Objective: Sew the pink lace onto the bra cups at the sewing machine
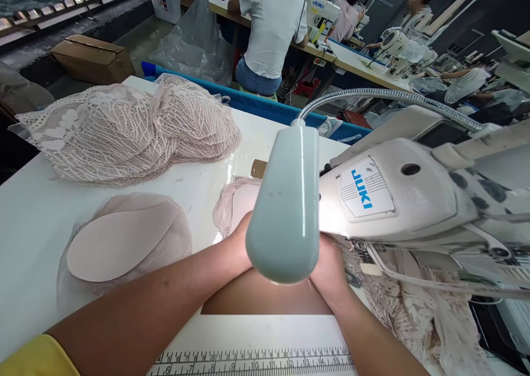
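Note:
Both my hands reach under the lamp head of a white Juki sewing machine. My left hand rests on a pink lace-edged cup piece on the table; its fingers are hidden behind the lamp. My right hand lies just below the machine head, its fingers hidden too. Between my forearms lies a beige fabric panel.
A pile of pink lace cups sits at the table's back left, and a stack of smooth beige cup pieces lies nearer. Lace fabric hangs at the right. A printed ruler runs along the front edge. People sit at other machines behind.

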{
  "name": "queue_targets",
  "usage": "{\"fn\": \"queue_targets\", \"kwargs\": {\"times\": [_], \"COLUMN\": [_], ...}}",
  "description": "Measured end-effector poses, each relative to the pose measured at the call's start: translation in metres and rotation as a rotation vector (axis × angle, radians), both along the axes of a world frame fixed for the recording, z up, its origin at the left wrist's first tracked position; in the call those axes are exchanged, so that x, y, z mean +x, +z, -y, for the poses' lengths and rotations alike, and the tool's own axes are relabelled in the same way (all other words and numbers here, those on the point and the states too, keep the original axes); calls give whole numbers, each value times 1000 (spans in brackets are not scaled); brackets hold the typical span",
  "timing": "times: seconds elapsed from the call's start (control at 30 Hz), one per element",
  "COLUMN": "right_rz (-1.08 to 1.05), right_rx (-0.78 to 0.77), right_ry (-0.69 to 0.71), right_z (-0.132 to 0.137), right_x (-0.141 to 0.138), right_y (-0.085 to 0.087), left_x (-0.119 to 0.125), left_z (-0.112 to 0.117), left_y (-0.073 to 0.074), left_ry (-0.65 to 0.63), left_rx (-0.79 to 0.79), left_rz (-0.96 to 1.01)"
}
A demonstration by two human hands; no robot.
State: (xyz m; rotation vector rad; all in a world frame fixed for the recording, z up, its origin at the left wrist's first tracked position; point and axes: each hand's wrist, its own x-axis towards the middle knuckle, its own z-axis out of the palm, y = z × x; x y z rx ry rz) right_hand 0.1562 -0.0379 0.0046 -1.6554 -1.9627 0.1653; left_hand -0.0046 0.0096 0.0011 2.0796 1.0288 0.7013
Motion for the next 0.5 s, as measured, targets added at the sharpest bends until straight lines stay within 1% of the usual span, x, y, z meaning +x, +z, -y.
{"fn": "queue_targets", "kwargs": {"times": [0.1,0.33,0.5], "right_rz": [-3,-5,-16], "right_rx": [-5,-22,-14], "right_ry": [4,-5,-17], "right_z": [0,1,0], "right_x": [0,0,-1], "right_y": [0,0,0], "left_x": [0,-1,-1], "left_z": [0,0,0], "left_y": [1,3,3], "left_ry": [-4,-8,-7], "left_rx": [2,61,24], "left_rz": [-10,-46,-29]}}
